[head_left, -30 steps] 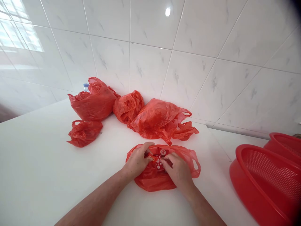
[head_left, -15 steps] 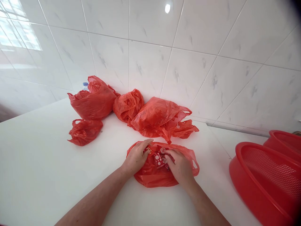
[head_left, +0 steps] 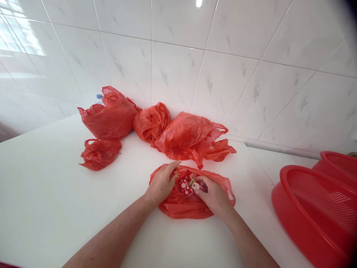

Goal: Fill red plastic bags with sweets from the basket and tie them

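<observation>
An opened red plastic bag (head_left: 185, 211) lies on the white table, with small red packets (head_left: 185, 186) printed with white dots inside it. My right hand (head_left: 214, 195) reaches into the mouth of the bag, thumb and fingers closed on a small red packet (head_left: 197, 187) with a white round print. At the bag's left side rests my left hand (head_left: 161, 185), fingers stretched and thumb apart, against the plastic rim. Close to its thumb shows a yellow-printed packet (head_left: 176, 173). The undersides of the left fingers are hidden.
Behind, along the tiled wall, stand several red plastic bags (head_left: 110, 118), and a smaller one (head_left: 100, 154) sits in front at left. A bottle with a blue cap (head_left: 99, 97) peeks out behind them. Red mesh baskets (head_left: 295, 208) are at the right.
My right hand has closed on a small packet among the others, and its round print now shows. My left hand has stayed at the bag's left rim. The view has tilted slightly.
</observation>
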`<state>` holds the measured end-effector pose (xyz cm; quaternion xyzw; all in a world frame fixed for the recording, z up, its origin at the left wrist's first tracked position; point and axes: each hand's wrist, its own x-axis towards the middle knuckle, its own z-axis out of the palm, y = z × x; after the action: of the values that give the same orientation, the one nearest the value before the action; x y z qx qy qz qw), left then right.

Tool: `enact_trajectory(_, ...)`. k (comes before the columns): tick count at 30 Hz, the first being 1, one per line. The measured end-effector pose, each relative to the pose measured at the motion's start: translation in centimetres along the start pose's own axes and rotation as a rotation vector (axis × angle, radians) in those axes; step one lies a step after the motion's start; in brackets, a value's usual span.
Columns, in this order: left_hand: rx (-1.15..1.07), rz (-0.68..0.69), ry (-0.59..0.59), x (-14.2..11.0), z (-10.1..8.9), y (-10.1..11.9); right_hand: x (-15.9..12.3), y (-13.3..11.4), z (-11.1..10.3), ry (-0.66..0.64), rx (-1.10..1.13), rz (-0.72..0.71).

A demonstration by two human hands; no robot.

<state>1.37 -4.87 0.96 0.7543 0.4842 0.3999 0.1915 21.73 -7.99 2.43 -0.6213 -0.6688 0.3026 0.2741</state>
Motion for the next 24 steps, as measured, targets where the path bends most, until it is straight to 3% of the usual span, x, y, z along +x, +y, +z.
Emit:
enact_trajectory(9, -0.039, -0.032, -0.008, 0.12, -0.23, 0.32, 0.56, 0.77, -0.04, 0.145, -0.03, -0.15)
enact_trajectory(19, -0.003, -0.005, -0.001, 0.1, -0.37, 0.44, 0.26, 0.36, -0.02, 0.142, 0.136, -0.027)
enact_trajectory(24, -0.046, 0.005, 0.012, 0.05, -0.25, 0.48, 0.47, 0.56, 0.12, 0.214, 0.147, -0.029)
